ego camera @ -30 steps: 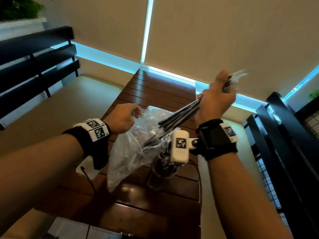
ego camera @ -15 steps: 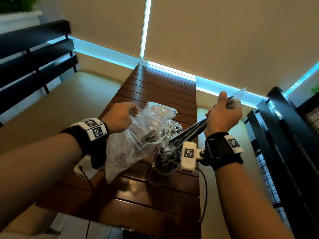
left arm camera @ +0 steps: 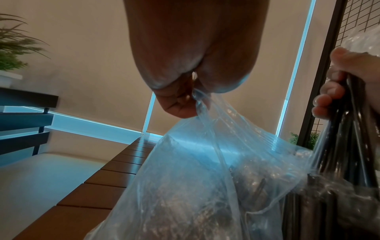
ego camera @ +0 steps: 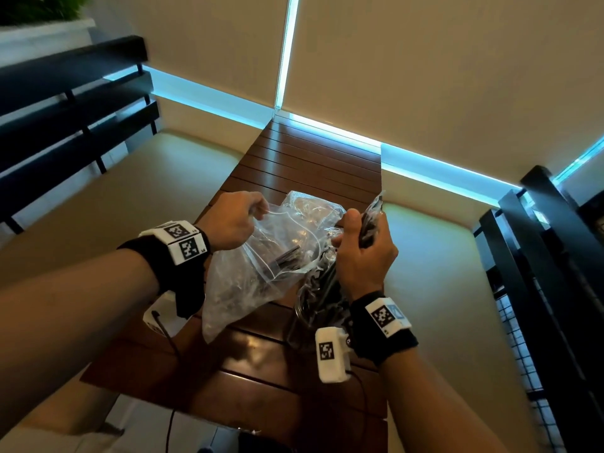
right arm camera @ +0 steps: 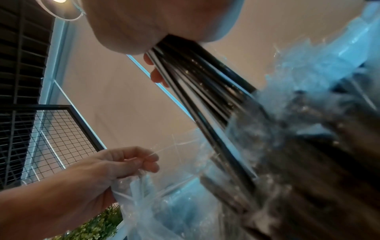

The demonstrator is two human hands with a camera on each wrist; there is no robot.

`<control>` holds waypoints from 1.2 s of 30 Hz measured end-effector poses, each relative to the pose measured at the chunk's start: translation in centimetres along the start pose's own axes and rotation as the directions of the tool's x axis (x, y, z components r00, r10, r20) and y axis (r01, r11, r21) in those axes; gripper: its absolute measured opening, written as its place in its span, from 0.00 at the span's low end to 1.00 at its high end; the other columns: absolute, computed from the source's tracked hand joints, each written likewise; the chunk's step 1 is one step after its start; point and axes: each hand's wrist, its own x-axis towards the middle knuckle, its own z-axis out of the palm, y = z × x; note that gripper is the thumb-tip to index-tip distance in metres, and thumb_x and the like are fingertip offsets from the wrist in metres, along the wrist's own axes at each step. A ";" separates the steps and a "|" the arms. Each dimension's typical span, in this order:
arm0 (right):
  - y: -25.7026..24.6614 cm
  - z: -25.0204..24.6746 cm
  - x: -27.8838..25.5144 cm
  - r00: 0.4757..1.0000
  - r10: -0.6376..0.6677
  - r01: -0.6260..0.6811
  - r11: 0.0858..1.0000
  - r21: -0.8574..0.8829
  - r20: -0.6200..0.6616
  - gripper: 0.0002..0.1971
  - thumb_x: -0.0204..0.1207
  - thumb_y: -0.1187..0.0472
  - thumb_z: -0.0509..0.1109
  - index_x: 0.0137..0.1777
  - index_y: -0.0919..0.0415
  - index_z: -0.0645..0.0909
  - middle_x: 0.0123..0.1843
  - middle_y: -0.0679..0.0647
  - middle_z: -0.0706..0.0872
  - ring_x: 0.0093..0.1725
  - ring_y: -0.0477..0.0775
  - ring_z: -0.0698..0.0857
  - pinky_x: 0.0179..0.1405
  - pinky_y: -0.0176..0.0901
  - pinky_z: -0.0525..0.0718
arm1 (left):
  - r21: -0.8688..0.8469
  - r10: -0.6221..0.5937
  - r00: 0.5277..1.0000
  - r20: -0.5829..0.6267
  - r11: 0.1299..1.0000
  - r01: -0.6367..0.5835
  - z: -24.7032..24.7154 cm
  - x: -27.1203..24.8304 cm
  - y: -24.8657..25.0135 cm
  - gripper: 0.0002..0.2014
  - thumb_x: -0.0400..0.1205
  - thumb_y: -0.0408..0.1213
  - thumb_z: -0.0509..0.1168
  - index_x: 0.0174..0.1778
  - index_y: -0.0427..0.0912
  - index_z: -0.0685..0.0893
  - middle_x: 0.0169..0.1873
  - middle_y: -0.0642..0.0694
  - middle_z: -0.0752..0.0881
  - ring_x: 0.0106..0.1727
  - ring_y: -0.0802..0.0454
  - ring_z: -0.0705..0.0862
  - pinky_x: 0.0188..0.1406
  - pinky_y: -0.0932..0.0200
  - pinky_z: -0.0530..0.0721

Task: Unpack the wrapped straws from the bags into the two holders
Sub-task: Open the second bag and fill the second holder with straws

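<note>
Two hands over the slatted wooden table [ego camera: 313, 165]: left hand [ego camera: 232, 223] pinches the clear bag [ego camera: 261, 269] rim, right hand [ego camera: 359, 256] fists black wrapped straws [ego camera: 371, 220] beside it, lower ends in a holder [ego camera: 304, 318]. Left wrist: bag hangs crinkled below the pinching fingers [left arm camera: 176, 104]. Right wrist: glossy straws fan downward from the fist; no legible writing.

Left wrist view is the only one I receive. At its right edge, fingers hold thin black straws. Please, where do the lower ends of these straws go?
Observer: In the head view the wrapped black straws point down into a clear glass holder, which stands beside the clear plastic bag on the brown slatted wooden table.
Operator: Which hand has them?
Observer: The right hand, its grip closed round the bundle, thumb upward.
</note>
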 end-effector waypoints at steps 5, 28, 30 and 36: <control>1.6 -0.1 -1.8 0.996 0.012 -0.006 0.998 -0.062 0.092 0.12 0.82 0.42 0.64 0.40 0.45 0.71 0.30 0.50 0.85 0.28 0.48 0.88 0.27 0.45 0.88 | -0.004 0.008 1.000 0.014 1.000 -0.008 0.5 0.0 0.0 0.17 0.79 0.18 0.59 0.54 0.39 0.87 0.46 0.48 0.89 0.47 0.54 0.85 0.39 0.77 0.74; -1.0 -2.8 0.8 0.930 -0.366 0.367 0.929 -0.047 0.020 0.12 0.86 0.47 0.60 0.48 0.54 0.73 0.37 0.59 0.84 0.33 0.58 0.84 0.36 0.35 0.80 | -0.004 0.024 0.998 0.051 1.000 -0.024 0.8 -0.8 0.9 0.18 0.78 0.17 0.58 0.55 0.39 0.87 0.46 0.49 0.89 0.48 0.54 0.86 0.46 0.68 0.80; -0.8 -2.8 0.5 0.916 -0.398 0.401 0.914 -0.062 0.059 0.13 0.87 0.45 0.58 0.49 0.54 0.72 0.39 0.60 0.84 0.33 0.59 0.84 0.34 0.35 0.80 | -0.002 0.027 0.998 0.051 1.000 -0.027 0.8 -0.9 1.0 0.18 0.78 0.17 0.58 0.55 0.39 0.87 0.46 0.48 0.89 0.49 0.53 0.86 0.50 0.62 0.83; 1.0 -2.7 -0.6 0.861 -0.463 0.488 0.869 -0.082 0.212 0.11 0.88 0.49 0.58 0.56 0.58 0.71 0.44 0.59 0.85 0.37 0.48 0.81 0.36 0.27 0.77 | -0.006 0.032 0.998 0.055 0.999 -0.031 1.2 -0.8 1.0 0.19 0.79 0.17 0.57 0.54 0.39 0.87 0.46 0.49 0.89 0.47 0.55 0.85 0.42 0.75 0.75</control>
